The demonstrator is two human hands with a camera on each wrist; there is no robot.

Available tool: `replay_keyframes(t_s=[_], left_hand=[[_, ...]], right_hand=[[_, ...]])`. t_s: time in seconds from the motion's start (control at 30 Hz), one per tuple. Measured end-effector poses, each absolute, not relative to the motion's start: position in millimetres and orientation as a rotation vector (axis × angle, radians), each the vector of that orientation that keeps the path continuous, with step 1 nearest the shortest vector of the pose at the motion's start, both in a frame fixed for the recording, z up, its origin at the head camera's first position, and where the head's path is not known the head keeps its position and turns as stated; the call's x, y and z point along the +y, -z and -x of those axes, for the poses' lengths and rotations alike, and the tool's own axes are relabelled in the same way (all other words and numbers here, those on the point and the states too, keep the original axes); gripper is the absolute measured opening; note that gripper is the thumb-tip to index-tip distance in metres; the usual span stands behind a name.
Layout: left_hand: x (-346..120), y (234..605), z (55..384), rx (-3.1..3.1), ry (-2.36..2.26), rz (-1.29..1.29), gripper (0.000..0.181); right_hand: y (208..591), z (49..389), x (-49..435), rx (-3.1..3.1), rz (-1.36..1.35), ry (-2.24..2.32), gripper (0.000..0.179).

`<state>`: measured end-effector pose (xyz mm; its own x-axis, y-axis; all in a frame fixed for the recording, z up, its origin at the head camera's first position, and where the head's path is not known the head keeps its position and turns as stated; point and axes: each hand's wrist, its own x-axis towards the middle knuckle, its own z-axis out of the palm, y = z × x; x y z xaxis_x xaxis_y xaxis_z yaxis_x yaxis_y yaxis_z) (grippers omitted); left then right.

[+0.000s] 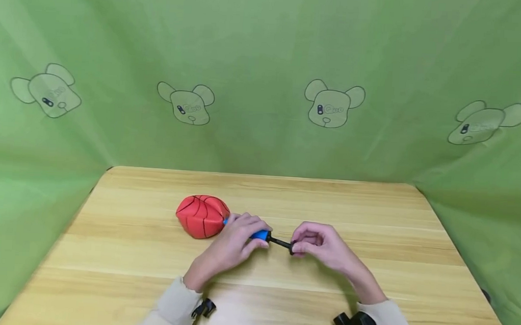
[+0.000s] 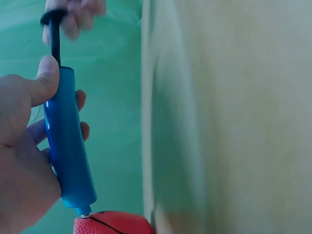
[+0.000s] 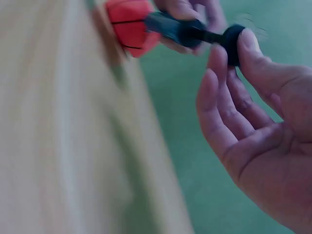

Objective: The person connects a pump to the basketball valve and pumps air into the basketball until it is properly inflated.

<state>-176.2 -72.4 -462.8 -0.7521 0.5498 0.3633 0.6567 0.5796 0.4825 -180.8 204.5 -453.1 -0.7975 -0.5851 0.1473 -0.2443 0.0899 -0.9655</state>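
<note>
Pale sleeves [image 1: 171, 307] with black clips [image 1: 354, 322] lie nearest the camera, behind my grip. Green cloth [image 1: 267, 30] hangs beyond it, printed with bear heads [image 1: 326, 118] whose small lettering is too faint for me to read. Beneath spreads a wooden table [image 1: 126, 278]. Just left of my left hand [image 1: 234, 239] is a dented red ball [image 1: 200, 218]; that hand wraps a blue pump [image 2: 68, 141], its nozzle [image 2: 84, 208] meeting the ball. Between my hands shows a black rod [image 1: 280, 242]; my right hand [image 1: 327, 247] pinches the knob [image 3: 233, 44] at its end, thumb and fingers parted only by its thickness.
</note>
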Motion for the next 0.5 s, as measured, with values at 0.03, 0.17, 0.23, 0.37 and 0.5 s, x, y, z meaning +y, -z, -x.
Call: replay_keyframes(t_s=[0.03,0.17,0.23,0.37,0.5], left_hand=[[-70,463,175,-2.635,0.899,1.025,0.028],[-67,465,173,-2.634,0.883,1.040,0.027],[-68,465,172,-2.629,0.878,1.049,0.027],[-72,463,173,-2.620,0.852,1.055,0.028],[-78,458,176,-2.613,0.864,1.019,0.031]], right_hand=[[456,181,200,2.116,0.814,1.757,0.012],[462,180,185,2.171,0.792,1.733,0.014],[461,180,182,2.174,0.794,1.719,0.015],[454,177,190,2.136,0.818,1.722,0.016],[441,173,211,2.105,0.874,1.766,0.013]])
